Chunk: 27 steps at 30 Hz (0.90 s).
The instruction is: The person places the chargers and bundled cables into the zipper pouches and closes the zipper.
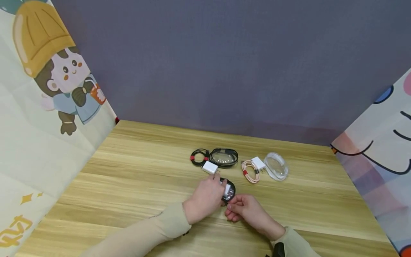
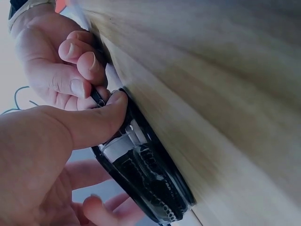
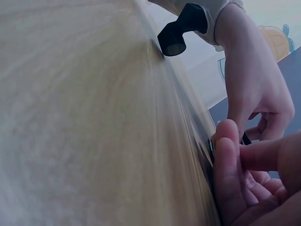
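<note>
An oval zip case with black edges and a clear window (image 2: 160, 183) stands tilted near the table. Inside it show a dark coiled cable and something white. My left hand (image 1: 207, 196) grips the case, thumb across its near end in the left wrist view and fingers around the far side. Close to that end, my right hand (image 1: 247, 210) pinches a small black zipper pull (image 2: 98, 96) between thumb and fingers. In the right wrist view, the right hand's fingers hide most of the case.
Beyond the hands lie a black cable coil (image 1: 191, 161) with red ties, a white charger (image 1: 210, 167) and a clear black-edged case (image 1: 223, 157). Farther right are a pink cable coil (image 1: 244, 169), another white charger (image 1: 258, 163) and a clear white-edged case (image 1: 276, 166). Fabric walls surround the wooden table (image 1: 128, 171).
</note>
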Each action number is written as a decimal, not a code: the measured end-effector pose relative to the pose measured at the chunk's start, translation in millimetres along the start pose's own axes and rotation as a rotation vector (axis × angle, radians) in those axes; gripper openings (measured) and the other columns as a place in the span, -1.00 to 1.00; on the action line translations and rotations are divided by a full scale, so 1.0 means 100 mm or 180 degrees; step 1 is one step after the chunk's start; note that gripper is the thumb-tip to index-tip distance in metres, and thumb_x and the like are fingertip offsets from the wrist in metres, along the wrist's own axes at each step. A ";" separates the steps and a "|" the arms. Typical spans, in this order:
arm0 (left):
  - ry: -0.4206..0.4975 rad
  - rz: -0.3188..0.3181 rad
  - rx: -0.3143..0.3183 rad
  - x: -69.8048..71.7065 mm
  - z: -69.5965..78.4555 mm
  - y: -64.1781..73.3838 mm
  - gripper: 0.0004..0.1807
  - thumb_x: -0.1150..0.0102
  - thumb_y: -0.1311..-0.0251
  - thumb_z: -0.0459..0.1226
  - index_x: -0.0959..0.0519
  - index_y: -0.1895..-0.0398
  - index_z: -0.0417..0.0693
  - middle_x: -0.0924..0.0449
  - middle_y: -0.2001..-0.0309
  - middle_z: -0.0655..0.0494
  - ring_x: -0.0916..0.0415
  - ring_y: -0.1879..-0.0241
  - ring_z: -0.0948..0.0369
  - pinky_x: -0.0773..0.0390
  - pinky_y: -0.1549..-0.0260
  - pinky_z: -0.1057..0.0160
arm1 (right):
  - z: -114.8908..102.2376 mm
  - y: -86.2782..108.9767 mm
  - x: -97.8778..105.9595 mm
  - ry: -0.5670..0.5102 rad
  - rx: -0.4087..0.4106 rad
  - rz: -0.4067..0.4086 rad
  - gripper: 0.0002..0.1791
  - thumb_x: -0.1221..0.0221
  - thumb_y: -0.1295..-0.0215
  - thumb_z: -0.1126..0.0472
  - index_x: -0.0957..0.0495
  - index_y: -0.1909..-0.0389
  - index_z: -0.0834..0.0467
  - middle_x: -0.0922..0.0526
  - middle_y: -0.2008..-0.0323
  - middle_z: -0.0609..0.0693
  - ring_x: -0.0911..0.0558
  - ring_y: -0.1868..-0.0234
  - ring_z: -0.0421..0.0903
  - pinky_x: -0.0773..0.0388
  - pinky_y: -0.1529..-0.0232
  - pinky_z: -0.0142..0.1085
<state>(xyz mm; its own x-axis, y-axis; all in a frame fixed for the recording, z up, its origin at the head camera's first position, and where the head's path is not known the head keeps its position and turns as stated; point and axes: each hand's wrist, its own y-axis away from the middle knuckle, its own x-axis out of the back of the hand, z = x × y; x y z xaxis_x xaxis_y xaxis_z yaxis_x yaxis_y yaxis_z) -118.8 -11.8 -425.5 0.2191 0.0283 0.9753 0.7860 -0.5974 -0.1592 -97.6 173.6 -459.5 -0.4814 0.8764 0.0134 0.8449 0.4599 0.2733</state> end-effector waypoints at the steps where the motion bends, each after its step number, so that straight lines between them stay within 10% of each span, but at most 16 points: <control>1: 0.0005 -0.0002 -0.0002 0.00 0.00 0.00 -0.19 -0.49 0.09 0.19 -0.61 -0.18 -0.09 -0.60 -0.01 -0.18 -0.61 0.08 0.08 -0.68 0.46 0.32 | 0.00 0.00 0.00 0.0006 -0.0005 -0.0007 -0.83 -0.13 -0.38 0.40 -0.47 0.19 0.49 -0.71 0.38 0.20 -0.71 0.43 -0.11 -0.69 0.37 -0.33; 27: 0.0240 -0.0175 0.0013 0.07 -0.28 0.26 -0.19 -0.50 0.15 0.20 -0.61 -0.20 0.02 -0.61 -0.03 0.00 -0.57 0.12 0.11 -0.63 0.51 0.26 | -0.02 0.07 0.09 -0.0010 0.0070 -0.0332 -0.68 -0.10 -0.44 0.29 -0.51 0.07 0.54 -0.69 0.29 0.19 -0.70 0.33 -0.06 -0.70 0.25 -0.28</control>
<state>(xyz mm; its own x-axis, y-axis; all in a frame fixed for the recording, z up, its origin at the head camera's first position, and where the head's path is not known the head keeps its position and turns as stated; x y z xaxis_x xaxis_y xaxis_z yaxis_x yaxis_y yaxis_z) -112.4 -49.5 -419.1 0.1316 0.0006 0.9913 0.7980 -0.5934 -0.1056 -96.5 184.3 -455.6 -0.5664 0.8240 -0.0170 0.7951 0.5517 0.2518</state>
